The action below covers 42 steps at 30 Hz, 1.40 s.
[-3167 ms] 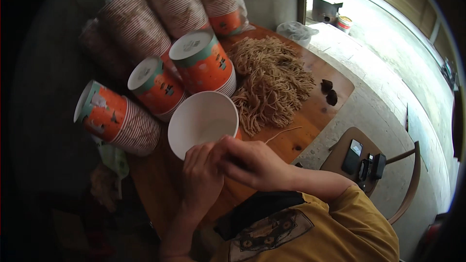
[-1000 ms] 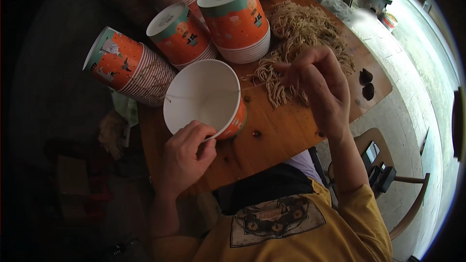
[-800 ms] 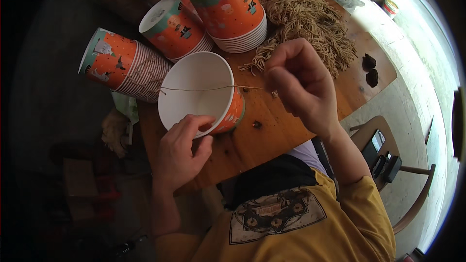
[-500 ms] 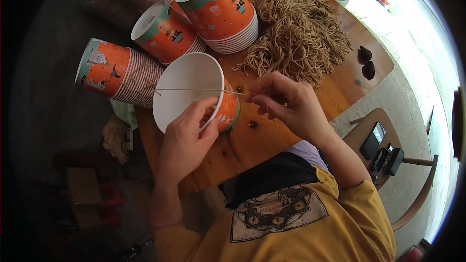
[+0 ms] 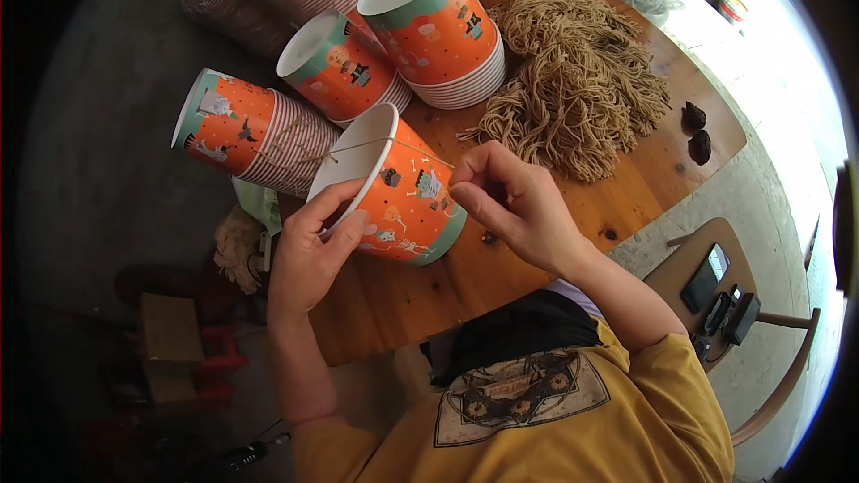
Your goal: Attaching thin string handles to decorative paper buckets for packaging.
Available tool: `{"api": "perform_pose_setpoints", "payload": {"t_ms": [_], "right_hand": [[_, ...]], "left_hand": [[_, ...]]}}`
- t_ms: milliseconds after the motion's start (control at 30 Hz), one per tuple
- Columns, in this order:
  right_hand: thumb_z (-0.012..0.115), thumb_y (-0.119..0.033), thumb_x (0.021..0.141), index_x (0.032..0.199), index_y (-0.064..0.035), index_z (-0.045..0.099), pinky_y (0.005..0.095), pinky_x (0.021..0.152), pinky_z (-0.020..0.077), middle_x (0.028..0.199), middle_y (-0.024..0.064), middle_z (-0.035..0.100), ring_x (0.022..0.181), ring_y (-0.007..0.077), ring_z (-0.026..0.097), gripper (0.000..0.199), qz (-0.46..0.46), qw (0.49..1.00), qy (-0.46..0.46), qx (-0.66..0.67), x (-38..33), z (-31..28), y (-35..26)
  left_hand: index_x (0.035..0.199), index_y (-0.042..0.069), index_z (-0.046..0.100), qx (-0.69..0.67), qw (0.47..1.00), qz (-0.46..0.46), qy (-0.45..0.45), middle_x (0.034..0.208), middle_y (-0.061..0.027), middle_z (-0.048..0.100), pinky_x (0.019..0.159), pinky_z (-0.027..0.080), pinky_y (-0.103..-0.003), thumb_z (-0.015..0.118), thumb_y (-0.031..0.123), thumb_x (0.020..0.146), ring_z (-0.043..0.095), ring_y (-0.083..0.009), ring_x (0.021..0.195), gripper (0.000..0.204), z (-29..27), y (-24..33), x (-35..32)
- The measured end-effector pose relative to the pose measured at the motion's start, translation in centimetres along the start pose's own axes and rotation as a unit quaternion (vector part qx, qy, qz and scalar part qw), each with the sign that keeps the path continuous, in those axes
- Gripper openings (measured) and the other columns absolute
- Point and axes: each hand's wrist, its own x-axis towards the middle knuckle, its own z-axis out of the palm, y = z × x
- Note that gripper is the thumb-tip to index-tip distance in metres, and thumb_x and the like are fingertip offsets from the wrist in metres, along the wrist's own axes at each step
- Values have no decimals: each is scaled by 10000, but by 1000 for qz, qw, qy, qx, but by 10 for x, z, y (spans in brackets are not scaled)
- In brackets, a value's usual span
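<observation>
head view: left hand (image 5: 309, 250) grips the near rim of a paper cup (image 5: 403, 192) tipped on its side, mouth facing left, on the wooden table (image 5: 501, 268). right hand (image 5: 514, 201) sits just right of the cup, fingers pinched on a thin string (image 5: 394, 141) stretched across its rim. cup stacks (image 5: 429, 27) lie far left; a heap of strings (image 5: 582, 80) lies far right.

wooden table (image 5: 680, 156) | grey concrete floor (image 5: 98, 107) | wooden chair (image 5: 787, 376) | daylight right
</observation>
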Motion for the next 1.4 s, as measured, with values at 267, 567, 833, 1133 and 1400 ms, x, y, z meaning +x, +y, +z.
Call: {"api": "perform_pose_setpoints", "payload": {"t_ms": [267, 567, 833, 1133, 1400], "right_hand": [[565, -29, 889, 980, -38, 584, 300, 699, 515, 874, 56, 641, 787, 161, 648, 94, -160, 980, 8, -119, 5, 21, 18], [531, 78, 853, 1106, -63, 627, 296, 704, 530, 907, 86, 624, 759, 168, 645, 306, -181, 978, 45, -97, 5, 23, 20], [534, 137, 749, 1088, -111, 651, 318, 710, 527, 925, 80, 582, 839, 227, 631, 436, -196, 966, 18, -165, 2, 17, 31], [592, 85, 730, 1148, -157, 638, 326, 619, 545, 904, 60, 598, 810, 229, 635, 486, -254, 933, 51, -249, -1, 21, 28], [603, 47, 714, 1165, -88, 581, 336, 594, 528, 872, 75, 588, 737, 239, 629, 472, -228, 887, 148, -374, 1, 16, 31]], "left_hand": [[1161, -23, 533, -148, 981, -122, -39, 1013, -57, 609, 823, 512, -253, 565, 12, 877, 594, -95, 912, 288, 9, 12, 5], [1077, 15, 542, -184, 970, -148, -63, 1003, -40, 603, 843, 488, -240, 607, -13, 818, 581, -85, 909, 268, 9, 7, 12], [1021, 35, 541, -193, 967, -150, -68, 1007, -31, 600, 832, 490, -247, 619, -12, 811, 584, -84, 911, 229, 16, 11, 17], [1039, 50, 536, -196, 965, -154, -81, 1064, -37, 590, 893, 457, -258, 583, -55, 802, 564, -104, 990, 263, 18, 13, 20], [1032, 23, 525, -197, 968, -133, -74, 1018, -36, 591, 831, 495, -261, 600, -7, 837, 579, -96, 946, 212, 18, 13, 21]]}}
